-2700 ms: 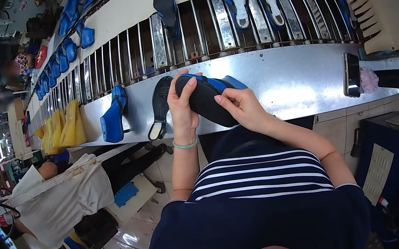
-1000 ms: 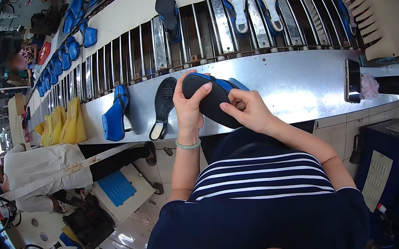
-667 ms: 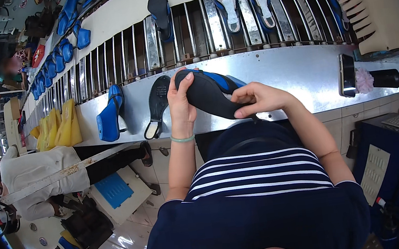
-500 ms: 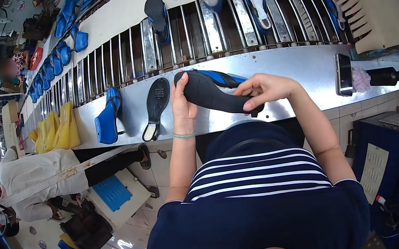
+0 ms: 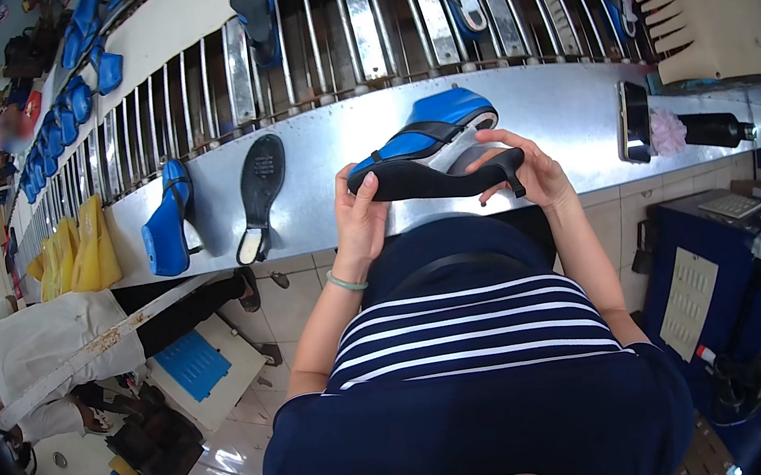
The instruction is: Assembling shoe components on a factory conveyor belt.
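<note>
Above the metal ledge I hold a sandal on a blue shoe last (image 5: 448, 113), with black straps and a black heeled sole (image 5: 435, 179) lying along its near side. At the toe end, sole and last meet; toward the heel a gap shows between them. My left hand (image 5: 359, 216) is closed around the toe, thumb on the sole. My right hand (image 5: 534, 171) has its fingers round the heel end of the sole, its index finger reaching toward the last. Left of my hands, a loose black sole (image 5: 261, 181) lies beside another blue last (image 5: 171, 220).
Beyond the ledge (image 5: 564, 110) runs a roller conveyor (image 5: 319, 46) carrying soles and lasts. A phone (image 5: 633, 121), a pink puff (image 5: 668, 131) and a black bottle (image 5: 714, 131) lie to the right. Yellow lasts (image 5: 95, 249) stand at left, near a person in white (image 5: 61, 343).
The sandal has been turned: its black underside faced me before, and now its side and the blue last show. My right hand has shifted round the heel end. The whole view has shifted slightly.
</note>
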Motion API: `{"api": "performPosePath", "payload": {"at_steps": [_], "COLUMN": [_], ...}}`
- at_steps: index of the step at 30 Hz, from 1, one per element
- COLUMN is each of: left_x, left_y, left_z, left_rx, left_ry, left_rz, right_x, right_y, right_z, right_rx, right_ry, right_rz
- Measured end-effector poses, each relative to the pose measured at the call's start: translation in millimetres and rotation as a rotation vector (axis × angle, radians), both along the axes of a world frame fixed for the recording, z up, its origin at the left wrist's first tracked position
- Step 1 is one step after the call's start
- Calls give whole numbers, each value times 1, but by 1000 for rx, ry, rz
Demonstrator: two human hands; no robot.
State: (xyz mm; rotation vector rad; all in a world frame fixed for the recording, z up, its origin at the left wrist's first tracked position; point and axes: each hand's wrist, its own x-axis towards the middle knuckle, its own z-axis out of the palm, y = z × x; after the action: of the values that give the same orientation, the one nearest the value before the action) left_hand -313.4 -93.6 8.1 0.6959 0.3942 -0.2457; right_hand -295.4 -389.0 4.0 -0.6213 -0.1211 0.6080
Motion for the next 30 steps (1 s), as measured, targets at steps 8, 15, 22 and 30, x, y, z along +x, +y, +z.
{"api": "performPosePath", "payload": {"at_steps": [8,15,22,30], "left_x": [4,45,62,36], "left_y": [18,8,1,-14], "left_z": [-1,19,18,21], "left_rx": [447,831,819,268], "left_ry": [-201,-416,-512,-234], "left_rz": [-452,-968,-1068,-688], "right_x": [-46,-43,-31,10], "right_y": [-13,-16,-22,8], "right_z": [-19,-21,-18,26], "right_rx": [-237,-213,-92,-354], "right_ry": [82,160,76,-41], "right_rz": [-181,-138,-68,-171]}}
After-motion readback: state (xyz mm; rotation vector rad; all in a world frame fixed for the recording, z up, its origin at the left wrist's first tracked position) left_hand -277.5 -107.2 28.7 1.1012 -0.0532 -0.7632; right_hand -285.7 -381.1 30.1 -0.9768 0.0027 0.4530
